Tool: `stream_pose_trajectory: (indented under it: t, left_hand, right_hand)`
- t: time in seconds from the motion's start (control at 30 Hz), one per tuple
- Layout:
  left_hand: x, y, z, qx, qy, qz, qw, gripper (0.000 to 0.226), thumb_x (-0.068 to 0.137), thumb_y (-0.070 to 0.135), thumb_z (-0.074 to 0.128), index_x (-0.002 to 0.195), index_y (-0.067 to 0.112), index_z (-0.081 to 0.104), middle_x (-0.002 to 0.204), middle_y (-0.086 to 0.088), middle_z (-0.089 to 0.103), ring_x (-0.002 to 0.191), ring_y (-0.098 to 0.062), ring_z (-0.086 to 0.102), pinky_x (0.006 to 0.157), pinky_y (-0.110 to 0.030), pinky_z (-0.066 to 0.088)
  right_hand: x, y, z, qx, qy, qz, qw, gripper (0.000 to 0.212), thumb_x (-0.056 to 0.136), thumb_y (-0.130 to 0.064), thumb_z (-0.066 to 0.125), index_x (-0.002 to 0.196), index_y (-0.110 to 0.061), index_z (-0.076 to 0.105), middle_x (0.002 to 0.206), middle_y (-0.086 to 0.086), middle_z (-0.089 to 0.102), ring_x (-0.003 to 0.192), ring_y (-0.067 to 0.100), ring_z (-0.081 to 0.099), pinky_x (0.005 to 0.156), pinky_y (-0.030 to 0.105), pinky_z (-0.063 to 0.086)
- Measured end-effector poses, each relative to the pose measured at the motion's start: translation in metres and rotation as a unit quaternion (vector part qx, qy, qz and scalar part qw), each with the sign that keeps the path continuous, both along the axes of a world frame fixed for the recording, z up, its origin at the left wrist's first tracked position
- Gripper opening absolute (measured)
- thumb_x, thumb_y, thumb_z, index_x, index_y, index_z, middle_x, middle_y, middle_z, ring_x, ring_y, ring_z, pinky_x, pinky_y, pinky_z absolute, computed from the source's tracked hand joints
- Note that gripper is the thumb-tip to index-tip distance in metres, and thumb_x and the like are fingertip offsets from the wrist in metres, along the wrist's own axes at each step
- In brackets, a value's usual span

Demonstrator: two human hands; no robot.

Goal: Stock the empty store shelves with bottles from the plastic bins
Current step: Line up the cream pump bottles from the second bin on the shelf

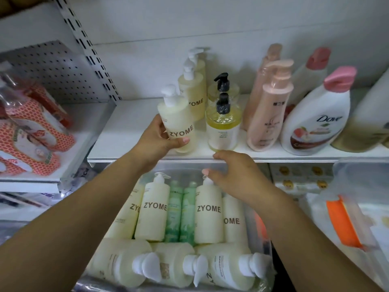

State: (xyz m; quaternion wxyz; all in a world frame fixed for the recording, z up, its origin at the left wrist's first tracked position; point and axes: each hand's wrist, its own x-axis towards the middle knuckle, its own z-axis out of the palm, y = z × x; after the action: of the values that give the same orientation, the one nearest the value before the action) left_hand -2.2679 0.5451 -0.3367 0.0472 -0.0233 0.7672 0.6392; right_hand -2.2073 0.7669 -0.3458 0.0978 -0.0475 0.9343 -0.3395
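Left hand (160, 138) grips a ZYOME bottle (179, 123) at the shelf's (130, 123) near edge, two already behind; right hand (235, 175) hovers with fingers loose over the bin (260, 224), still mostly full

- To me the ZYOME pump bottle (179, 125) looks like smooth, frosted plastic.
- The shelf (130, 127) is matt white.
- The black-pump bottle (223, 127) wears crinkled, glossy film.
- The Dove bottle (315, 119) is glossy white plastic.

A shop: slotted white shelving (130, 152) carrying branded toiletry bottles (315, 121).
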Motion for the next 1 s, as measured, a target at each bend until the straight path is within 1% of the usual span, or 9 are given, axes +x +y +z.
stream_pose_trajectory:
  t: [0.1, 0.2, 0.27, 0.33, 0.37, 0.53, 0.67, 0.87, 1.0]
  left_hand:
    - [-0.008, 0.001, -0.011, -0.038, 0.013, -0.009, 0.999, 0.08, 0.068, 0.012, 0.091, 0.135, 0.023, 0.048, 0.127, 0.001, 0.066, 0.115, -0.017, 0.066, 0.098, -0.043, 0.055]
    - [-0.011, 0.003, -0.017, -0.066, 0.021, -0.009, 0.998, 0.079, 0.071, 0.017, 0.09, 0.136, 0.028, 0.048, 0.127, 0.004, 0.065, 0.116, -0.013, 0.064, 0.098, -0.036, 0.054]
    - [-0.013, 0.007, -0.017, -0.091, 0.019, 0.002, 0.996, 0.072, 0.074, 0.016, 0.088, 0.135, 0.027, 0.051, 0.124, 0.005, 0.065, 0.111, -0.012, 0.065, 0.091, -0.029, 0.055]
    - [-0.018, 0.01, -0.015, -0.122, 0.023, 0.016, 0.992, 0.062, 0.075, 0.017, 0.087, 0.13, 0.023, 0.058, 0.119, 0.005, 0.067, 0.108, -0.012, 0.066, 0.082, -0.02, 0.053]
    - [-0.021, 0.012, -0.014, -0.132, 0.024, 0.019, 0.991, 0.058, 0.075, 0.018, 0.087, 0.127, 0.021, 0.061, 0.118, 0.005, 0.068, 0.108, -0.013, 0.065, 0.081, -0.018, 0.051]
    - [-0.038, 0.019, -0.015, -0.156, 0.031, 0.019, 0.987, 0.058, 0.077, 0.022, 0.085, 0.129, 0.017, 0.06, 0.119, 0.002, 0.068, 0.111, -0.015, 0.063, 0.094, -0.028, 0.05]
    - [-0.046, 0.022, -0.019, -0.154, 0.035, 0.026, 0.987, 0.06, 0.079, 0.022, 0.084, 0.132, 0.015, 0.058, 0.123, 0.0, 0.068, 0.115, -0.015, 0.062, 0.101, -0.034, 0.049]
    - [-0.053, 0.024, -0.015, -0.172, 0.015, 0.006, 0.985, 0.064, 0.082, 0.022, 0.082, 0.138, 0.016, 0.052, 0.129, -0.001, 0.064, 0.118, -0.017, 0.06, 0.101, -0.034, 0.048]
    - [-0.055, 0.026, -0.013, -0.19, 0.017, 0.014, 0.982, 0.064, 0.083, 0.023, 0.08, 0.139, 0.016, 0.05, 0.13, 0.0, 0.063, 0.115, -0.017, 0.059, 0.092, -0.029, 0.047]
  right_hand:
    - [-0.001, 0.001, 0.003, 0.0, -0.006, 0.012, 1.0, 0.06, 0.089, -0.054, 0.067, 0.14, -0.025, 0.054, 0.142, -0.006, 0.054, 0.132, 0.014, 0.048, 0.106, 0.027, 0.037]
    - [-0.003, 0.004, 0.005, 0.008, -0.013, 0.031, 0.999, 0.064, 0.09, -0.05, 0.068, 0.145, -0.024, 0.05, 0.148, -0.005, 0.049, 0.136, 0.015, 0.044, 0.108, 0.027, 0.035]
    - [-0.003, 0.005, 0.005, 0.026, -0.018, 0.053, 0.998, 0.068, 0.089, -0.048, 0.069, 0.148, -0.022, 0.046, 0.151, -0.004, 0.046, 0.139, 0.016, 0.041, 0.11, 0.028, 0.034]
    - [-0.004, 0.006, 0.004, 0.04, -0.017, 0.071, 0.997, 0.072, 0.089, -0.048, 0.07, 0.149, -0.022, 0.043, 0.154, -0.004, 0.042, 0.142, 0.015, 0.037, 0.113, 0.028, 0.032]
    - [-0.004, 0.006, 0.004, 0.044, -0.017, 0.076, 0.996, 0.073, 0.088, -0.049, 0.07, 0.15, -0.022, 0.042, 0.155, -0.004, 0.041, 0.143, 0.015, 0.035, 0.114, 0.028, 0.031]
    - [-0.006, 0.007, 0.006, 0.063, -0.016, 0.101, 0.993, 0.065, 0.089, -0.048, 0.069, 0.143, -0.018, 0.049, 0.149, -0.001, 0.046, 0.14, 0.017, 0.036, 0.112, 0.032, 0.033]
    - [-0.007, 0.008, 0.004, 0.068, -0.014, 0.116, 0.991, 0.07, 0.088, -0.048, 0.07, 0.147, -0.019, 0.044, 0.153, -0.003, 0.041, 0.144, 0.016, 0.03, 0.116, 0.033, 0.03]
    - [-0.007, 0.006, 0.005, 0.078, -0.015, 0.118, 0.99, 0.072, 0.088, -0.047, 0.07, 0.148, -0.02, 0.042, 0.153, -0.002, 0.04, 0.144, 0.016, 0.03, 0.116, 0.035, 0.032]
    - [-0.007, 0.005, 0.005, 0.078, -0.018, 0.119, 0.99, 0.073, 0.088, -0.047, 0.07, 0.148, -0.019, 0.041, 0.153, -0.002, 0.04, 0.144, 0.017, 0.03, 0.116, 0.037, 0.031]
